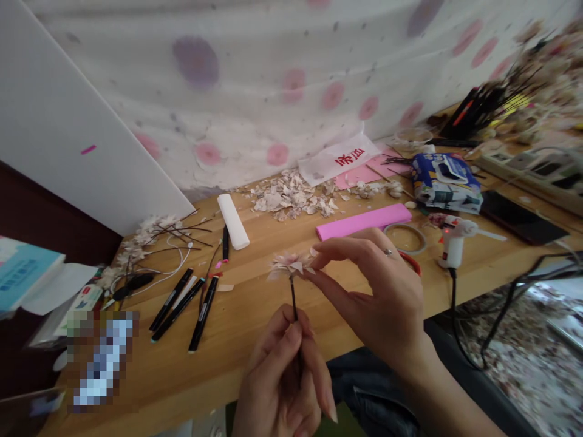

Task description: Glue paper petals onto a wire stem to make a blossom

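Note:
My left hand [280,376] is closed around the thin dark stem of a handmade flower [290,263], which stands nearly upright over the table's front part. Pale, pinkish-white petals spread out at the top of the stem. Thumb and forefinger of my right hand [380,291] pinch a petal at the flower's right side. A ring sits on one finger of that hand. Behind it lie a pink paper roll [364,222] and a roll of tape [405,238], partly covered by the hand.
Loose petals [289,194] are heaped by the patterned curtain. A white paper roll [233,221] and several black markers [203,314] lie at left. To the right are a glue gun [453,240] with a lit red light, a wipes pack [444,179] and a phone [521,216]; cables hang off the edge.

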Tool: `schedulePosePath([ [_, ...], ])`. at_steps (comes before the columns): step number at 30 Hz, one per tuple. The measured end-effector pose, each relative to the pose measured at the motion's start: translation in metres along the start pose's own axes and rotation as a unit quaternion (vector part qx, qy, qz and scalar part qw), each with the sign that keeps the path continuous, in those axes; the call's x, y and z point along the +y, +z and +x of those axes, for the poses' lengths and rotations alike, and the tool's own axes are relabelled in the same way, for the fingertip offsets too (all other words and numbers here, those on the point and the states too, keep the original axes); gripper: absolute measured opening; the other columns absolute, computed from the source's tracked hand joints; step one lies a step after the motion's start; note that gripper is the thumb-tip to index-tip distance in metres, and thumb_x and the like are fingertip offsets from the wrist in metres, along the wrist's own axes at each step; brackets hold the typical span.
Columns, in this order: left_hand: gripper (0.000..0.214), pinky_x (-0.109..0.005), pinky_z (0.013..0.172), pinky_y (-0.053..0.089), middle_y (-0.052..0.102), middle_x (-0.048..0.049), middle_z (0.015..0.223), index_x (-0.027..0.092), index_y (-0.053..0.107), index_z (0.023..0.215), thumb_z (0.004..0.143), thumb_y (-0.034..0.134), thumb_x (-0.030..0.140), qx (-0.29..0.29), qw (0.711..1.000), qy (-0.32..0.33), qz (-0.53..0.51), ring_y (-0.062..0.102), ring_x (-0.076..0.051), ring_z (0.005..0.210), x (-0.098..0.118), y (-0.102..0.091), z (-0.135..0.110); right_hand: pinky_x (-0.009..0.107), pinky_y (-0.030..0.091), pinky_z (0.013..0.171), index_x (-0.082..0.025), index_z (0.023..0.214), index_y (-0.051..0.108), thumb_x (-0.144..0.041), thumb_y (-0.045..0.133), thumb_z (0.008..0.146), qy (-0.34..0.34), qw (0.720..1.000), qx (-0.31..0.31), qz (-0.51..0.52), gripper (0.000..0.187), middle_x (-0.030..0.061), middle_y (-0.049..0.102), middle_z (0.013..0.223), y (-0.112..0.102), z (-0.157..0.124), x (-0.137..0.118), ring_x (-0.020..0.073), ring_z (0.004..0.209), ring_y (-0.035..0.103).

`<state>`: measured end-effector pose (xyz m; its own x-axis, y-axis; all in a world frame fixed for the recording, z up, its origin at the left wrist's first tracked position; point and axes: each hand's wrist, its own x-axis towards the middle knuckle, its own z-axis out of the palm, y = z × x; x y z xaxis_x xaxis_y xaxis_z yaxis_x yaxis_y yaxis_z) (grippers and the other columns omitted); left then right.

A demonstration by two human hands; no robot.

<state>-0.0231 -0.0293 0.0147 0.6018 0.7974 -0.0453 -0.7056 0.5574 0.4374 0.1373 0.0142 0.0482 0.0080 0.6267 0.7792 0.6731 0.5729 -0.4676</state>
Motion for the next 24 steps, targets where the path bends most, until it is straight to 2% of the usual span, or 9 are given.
schedulePosePath([
  [4, 0.032, -0.011, 0.036, 0.036, 0.080, -0.0009, 0.069, 0.022, 0.070, 0.102, 0.108, 0.038, 0.022, 0.019, 1.000, -0.001, -0.012, 0.016, -0.005, 0.031, 0.003, 0.001, -0.001, 0.028, 0.048, 0.076, -0.024, 0.096, 0.062, -0.013, 0.081, 0.086, 0.109, 0.989, 0.053, 0.081, 0.025, -0.0047, 0.067, 0.082, -0.002, -0.009, -0.002, 0.0144, 0.078, 0.060],
  [6, 0.033, -0.012, 0.037, 0.036, 0.076, 0.0007, 0.066, 0.022, 0.070, 0.103, 0.109, 0.038, 0.023, 0.023, 1.000, 0.004, -0.007, 0.017, -0.005, 0.031, 0.004, 0.000, -0.001, 0.026, 0.046, 0.070, -0.024, 0.084, 0.058, -0.014, 0.079, 0.085, 0.186, 0.970, 0.065, 0.145, 0.023, -0.0056, 0.060, 0.076, 0.002, -0.018, -0.005, 0.0130, 0.072, 0.056],
  [7, 0.033, -0.012, 0.037, 0.036, 0.074, 0.0015, 0.064, 0.022, 0.070, 0.104, 0.109, 0.037, 0.023, 0.019, 1.000, 0.007, -0.003, 0.018, -0.004, 0.031, 0.003, -0.001, 0.000, 0.025, 0.045, 0.065, -0.024, 0.080, 0.057, -0.016, 0.078, 0.086, 0.227, 0.956, 0.050, 0.180, 0.023, -0.0060, 0.057, 0.072, 0.005, -0.021, -0.007, 0.0123, 0.068, 0.054],
  [9, 0.035, -0.011, 0.038, 0.036, 0.066, 0.0038, 0.059, 0.022, 0.071, 0.105, 0.109, 0.036, 0.023, 0.009, 1.000, 0.015, 0.008, 0.018, -0.004, 0.032, 0.002, -0.005, 0.002, 0.023, 0.042, 0.055, -0.023, 0.076, 0.059, -0.023, 0.075, 0.088, 0.307, 0.917, -0.003, 0.256, 0.020, -0.0063, 0.054, 0.065, 0.012, -0.027, -0.009, 0.0111, 0.059, 0.051],
  [12, 0.034, -0.010, 0.037, 0.031, 0.052, 0.0070, 0.054, 0.022, 0.072, 0.106, 0.109, 0.038, 0.025, -0.007, 0.999, 0.027, 0.035, 0.017, -0.003, 0.033, 0.000, -0.009, 0.005, 0.021, 0.040, 0.048, -0.021, 0.080, 0.069, -0.035, 0.075, 0.088, 0.387, 0.833, -0.079, 0.388, 0.018, -0.0046, 0.059, 0.059, 0.022, -0.027, -0.012, 0.0102, 0.052, 0.052],
  [14, 0.034, -0.009, 0.036, 0.027, 0.047, 0.0079, 0.053, 0.021, 0.072, 0.105, 0.109, 0.038, 0.027, -0.008, 0.998, 0.032, 0.059, 0.016, -0.002, 0.033, -0.001, -0.010, 0.007, 0.021, 0.041, 0.049, -0.019, 0.076, 0.070, -0.039, 0.076, 0.088, 0.402, 0.782, -0.111, 0.462, 0.024, -0.0031, 0.063, 0.057, 0.024, -0.021, -0.011, 0.0101, 0.051, 0.055],
  [17, 0.034, -0.011, 0.036, 0.024, 0.044, 0.0081, 0.051, 0.022, 0.072, 0.105, 0.109, 0.038, 0.026, -0.008, 0.995, 0.034, 0.090, 0.018, -0.003, 0.034, -0.001, -0.013, 0.009, 0.020, 0.041, 0.049, -0.018, 0.065, 0.068, -0.040, 0.078, 0.088, 0.399, 0.745, -0.135, 0.517, 0.034, -0.0029, 0.062, 0.052, 0.024, -0.012, -0.009, 0.0083, 0.047, 0.052],
  [21, 0.033, -0.013, 0.037, 0.026, 0.044, 0.0075, 0.053, 0.023, 0.074, 0.107, 0.108, 0.041, 0.024, -0.045, 0.994, 0.028, 0.091, 0.021, -0.004, 0.034, 0.000, -0.020, 0.012, 0.020, 0.037, 0.049, -0.019, 0.058, 0.064, -0.040, 0.077, 0.090, 0.363, 0.735, -0.145, 0.555, 0.040, -0.0050, 0.054, 0.047, 0.021, -0.009, -0.006, 0.0074, 0.045, 0.043],
  [24, 0.033, -0.013, 0.038, 0.025, 0.043, 0.0069, 0.055, 0.024, 0.075, 0.108, 0.108, 0.041, 0.025, -0.078, 0.993, 0.019, 0.091, 0.025, -0.004, 0.036, 0.001, -0.031, 0.010, 0.021, 0.028, 0.044, -0.017, 0.055, 0.062, -0.043, 0.080, 0.087, 0.356, 0.747, -0.145, 0.542, 0.044, -0.0060, 0.046, 0.047, 0.020, -0.012, -0.006, 0.0061, 0.044, 0.032],
])
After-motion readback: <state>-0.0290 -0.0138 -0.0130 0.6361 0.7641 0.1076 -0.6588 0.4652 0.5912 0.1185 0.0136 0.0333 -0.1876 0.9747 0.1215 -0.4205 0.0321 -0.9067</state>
